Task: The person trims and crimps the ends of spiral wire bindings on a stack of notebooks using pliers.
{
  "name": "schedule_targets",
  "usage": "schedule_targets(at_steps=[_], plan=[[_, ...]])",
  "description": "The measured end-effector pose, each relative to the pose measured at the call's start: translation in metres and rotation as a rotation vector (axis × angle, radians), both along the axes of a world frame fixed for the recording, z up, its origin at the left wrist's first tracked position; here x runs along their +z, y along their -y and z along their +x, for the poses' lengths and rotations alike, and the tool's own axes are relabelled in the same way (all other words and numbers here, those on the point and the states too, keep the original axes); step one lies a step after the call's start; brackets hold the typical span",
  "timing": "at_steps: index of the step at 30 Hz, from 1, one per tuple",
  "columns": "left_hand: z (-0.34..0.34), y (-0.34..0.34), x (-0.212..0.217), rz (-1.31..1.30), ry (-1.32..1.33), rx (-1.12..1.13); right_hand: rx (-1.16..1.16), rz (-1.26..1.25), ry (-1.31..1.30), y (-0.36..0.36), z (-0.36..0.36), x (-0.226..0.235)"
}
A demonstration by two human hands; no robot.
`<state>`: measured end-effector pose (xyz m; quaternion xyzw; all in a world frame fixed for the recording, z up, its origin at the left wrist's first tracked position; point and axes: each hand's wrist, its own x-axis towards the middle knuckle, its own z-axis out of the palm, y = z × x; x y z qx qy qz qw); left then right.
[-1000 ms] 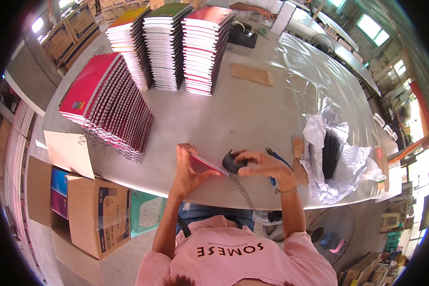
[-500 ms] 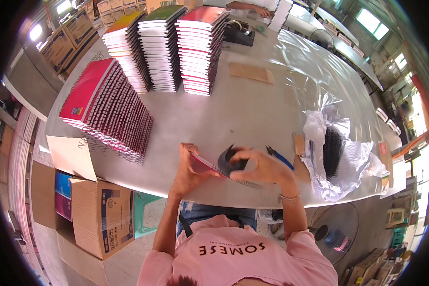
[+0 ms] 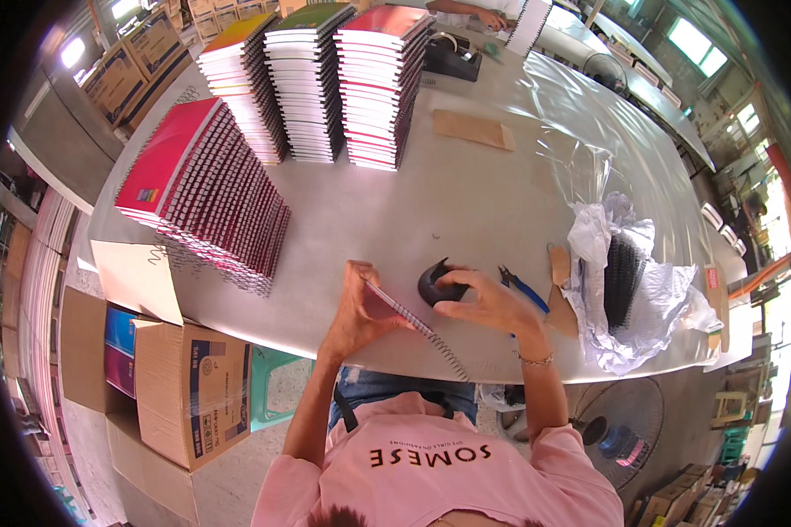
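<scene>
Smooth, pale grey tabletop spreads under the person's hands, streaked with glare at its far right. Near its front edge, the left hand pinches a slim notebook, edge-on, between thumb and fingers. From the notebook's lower end trails a springy coil; half a second ago it was a blur angled rightward, and now it shows sharply, slanting down toward the table edge. The right hand is half curled, thumb apart from fingers, at a black, curved piece; whether it grips this cannot be told. Just to the right lie blue-handled pliers, then crumpled white wrapping around dark, ridged coils. At left rises a leaning stack of pink-covered notebooks, ribbed along the spines; farther back stand three more stacks, topped yellow, green and red.
</scene>
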<state>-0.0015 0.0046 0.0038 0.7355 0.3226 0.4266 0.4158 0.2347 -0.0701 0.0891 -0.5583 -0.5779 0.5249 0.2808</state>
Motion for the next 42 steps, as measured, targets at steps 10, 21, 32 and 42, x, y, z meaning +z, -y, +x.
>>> schedule_targets(at_steps=[10, 21, 32, 42], plan=[[-0.001, 0.004, -0.009, -0.009, -0.025, -0.046, 0.196, 0.065, -0.11, 0.013, -0.013, 0.026], [0.006, 0.007, -0.004, -0.019, 0.046, -0.092, 0.267, 0.077, -0.049, 0.009, -0.007, 0.015], [0.006, 0.013, 0.005, -0.218, 0.125, -0.178, 0.071, -0.125, -0.441, 0.019, 0.009, -0.011], [-0.005, 0.007, 0.009, -0.507, 0.158, -0.334, 0.025, -0.059, -0.441, 0.013, 0.003, -0.01]])
